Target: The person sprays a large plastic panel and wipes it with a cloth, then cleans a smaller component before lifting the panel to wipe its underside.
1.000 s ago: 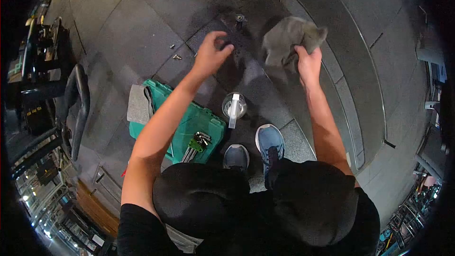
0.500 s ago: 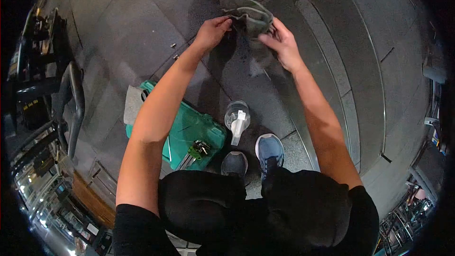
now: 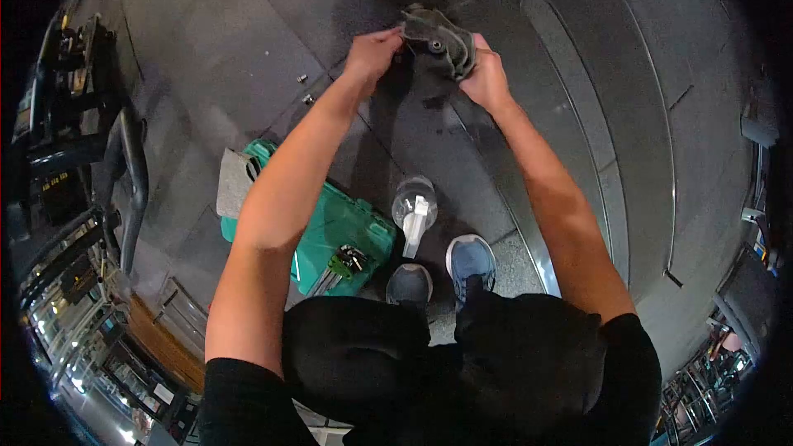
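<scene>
Shoes (image 3: 471, 260) stand at the lower centre, the bottle (image 3: 415, 205) just above them and the green case (image 3: 343, 215) to the left. Farther up, the cloth (image 3: 457, 45) is at the upper centre, between the hands, its long axis slanting from upper left to lower right, its folds close about a metal fitting (image 3: 435, 46). The right hand (image 3: 487, 81) is clamped on the lower-right end, nearer the bulk; the left hand (image 3: 370, 56) has its fingertips at the upper-left edge, though whether they pinch it I cannot tell. Compared with a second ago, the cloth no longer hangs right of the fitting from the right hand alone; it is bunched and both hands meet it.
</scene>
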Motion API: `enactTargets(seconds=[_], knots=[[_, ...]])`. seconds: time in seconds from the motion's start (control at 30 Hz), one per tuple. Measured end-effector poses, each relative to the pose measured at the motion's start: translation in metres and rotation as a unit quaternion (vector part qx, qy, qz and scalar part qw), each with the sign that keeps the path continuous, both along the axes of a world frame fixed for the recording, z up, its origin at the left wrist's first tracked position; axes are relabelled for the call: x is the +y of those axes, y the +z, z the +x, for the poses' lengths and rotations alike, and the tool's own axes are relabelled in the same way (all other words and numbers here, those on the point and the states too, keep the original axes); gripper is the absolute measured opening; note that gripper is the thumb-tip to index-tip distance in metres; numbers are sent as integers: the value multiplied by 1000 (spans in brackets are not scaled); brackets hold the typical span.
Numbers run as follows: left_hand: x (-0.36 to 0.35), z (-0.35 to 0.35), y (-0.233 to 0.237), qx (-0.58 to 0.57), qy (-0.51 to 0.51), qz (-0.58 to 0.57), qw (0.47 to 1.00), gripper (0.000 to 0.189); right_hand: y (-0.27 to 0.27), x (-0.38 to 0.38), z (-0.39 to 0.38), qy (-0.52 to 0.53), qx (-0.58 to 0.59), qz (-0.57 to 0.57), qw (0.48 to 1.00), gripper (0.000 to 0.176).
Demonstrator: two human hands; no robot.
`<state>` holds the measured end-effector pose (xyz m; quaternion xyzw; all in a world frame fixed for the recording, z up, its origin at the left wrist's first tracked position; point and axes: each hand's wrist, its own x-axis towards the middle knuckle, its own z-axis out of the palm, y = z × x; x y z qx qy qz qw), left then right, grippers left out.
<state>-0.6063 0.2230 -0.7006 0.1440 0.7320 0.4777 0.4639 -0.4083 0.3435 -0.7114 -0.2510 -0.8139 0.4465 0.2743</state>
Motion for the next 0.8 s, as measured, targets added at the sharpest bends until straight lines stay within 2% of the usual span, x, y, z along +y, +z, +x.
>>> enactTargets(seconds=[0.1,0.2,0.23,0.3,0.33,0.37,0.43,0.47,0.53,0.57,0.63,0.77,0.8], knots=[[-9,-3,-11,9,-3,-10,1000,29,4,-6,3,1,-54,29,998,31],[0,0,0,21,-11,-3,1000,28,9,5,-1,40,-27,53,997,34],[0,-1,5,27,-13,-5,1000,28,26,3,-6,40,-23,55,997,34],[-3,-3,15,23,-24,-12,999,29,59,-5,-10,44,29,16,998,39],[-3,-2,15,16,-41,-17,999,31,65,-10,-12,28,39,-40,998,44],[-3,-4,11,15,-44,-19,999,31,65,-14,-13,24,38,-41,998,44],[-4,-10,-3,-37,-48,-26,998,28,64,-18,-12,-10,12,-187,982,32],[-6,-10,-10,-38,-50,-27,998,28,57,-15,-9,-12,10,-188,982,32],[-3,-9,-9,-73,7,0,997,25,35,2,-3,50,-42,-25,998,29],[-1,-8,-7,-72,5,2,997,25,24,5,-1,49,-42,-23,998,29],[-1,-4,-4,21,-11,-5,1000,25,9,8,-4,67,-5,33,997,24],[-2,-3,1,-6,-6,19,1000,25,-3,48,-13,128,-61,37,989,23],[-2,-6,-4,1,-18,16,1000,25,-1,63,-20,176,-96,10,980,29]])
